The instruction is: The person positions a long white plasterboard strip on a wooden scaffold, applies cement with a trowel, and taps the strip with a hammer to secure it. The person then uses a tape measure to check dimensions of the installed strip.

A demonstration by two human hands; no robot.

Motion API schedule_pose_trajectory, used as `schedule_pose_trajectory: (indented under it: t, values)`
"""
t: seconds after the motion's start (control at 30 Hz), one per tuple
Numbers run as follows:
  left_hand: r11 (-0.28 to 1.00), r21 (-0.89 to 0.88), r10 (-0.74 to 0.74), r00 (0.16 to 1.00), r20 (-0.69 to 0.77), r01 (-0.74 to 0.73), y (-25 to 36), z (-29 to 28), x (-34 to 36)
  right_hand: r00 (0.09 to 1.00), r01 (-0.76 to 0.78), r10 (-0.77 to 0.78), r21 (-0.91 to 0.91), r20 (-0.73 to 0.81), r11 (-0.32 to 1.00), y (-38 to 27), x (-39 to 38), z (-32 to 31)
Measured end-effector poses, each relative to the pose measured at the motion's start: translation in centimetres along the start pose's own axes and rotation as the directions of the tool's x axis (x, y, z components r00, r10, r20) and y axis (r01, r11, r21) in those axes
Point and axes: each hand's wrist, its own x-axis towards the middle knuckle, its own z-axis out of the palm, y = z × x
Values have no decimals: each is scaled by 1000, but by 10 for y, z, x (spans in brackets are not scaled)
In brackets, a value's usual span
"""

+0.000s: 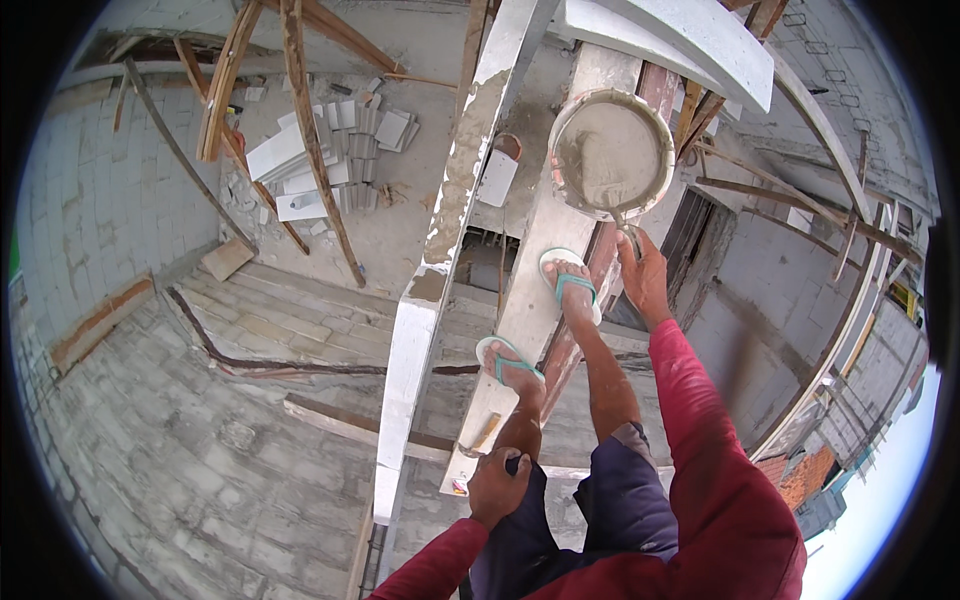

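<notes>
My right hand (645,270) is closed on a trowel handle (627,235) at the rim of a bucket (560,128) of wet grey mortar (610,150), which sits on a high plank (550,210). My left hand (498,480) is closed by my left knee, around something dark that I cannot make out. A small tool with a pale wooden handle (485,430) lies on the plank beside that hand. My feet, in flip-flops (568,285), stand on the plank. Left of it runs a narrow white block ledge (410,360), patched with mortar higher up.
Far below are a block floor (200,440) and stacked white blocks (300,160). Leaning timber poles (320,180) stand at the upper left, more timbers (790,200) cross at the right, and a curved white piece (680,40) is just beyond the bucket. The drop lies on both sides.
</notes>
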Motion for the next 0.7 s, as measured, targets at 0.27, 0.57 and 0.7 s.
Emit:
schedule_pose_trajectory:
  t: [0.27, 0.57, 0.7]
  values:
    - [1000, -22, 1, 1000, -14, -2, 11, 1, 7, 998, -66, 69, 487, 11, 871, -80, 32, 182]
    - [995, -42, -93, 995, -41, 92, 15, -1, 14, 976, -212, 60, 860, 208, 465, -122, 208, 269]
    - [994, -69, -88, 995, -53, 84, 16, 0, 14, 959, -284, 127, 868, 254, 407, -121, 200, 260]
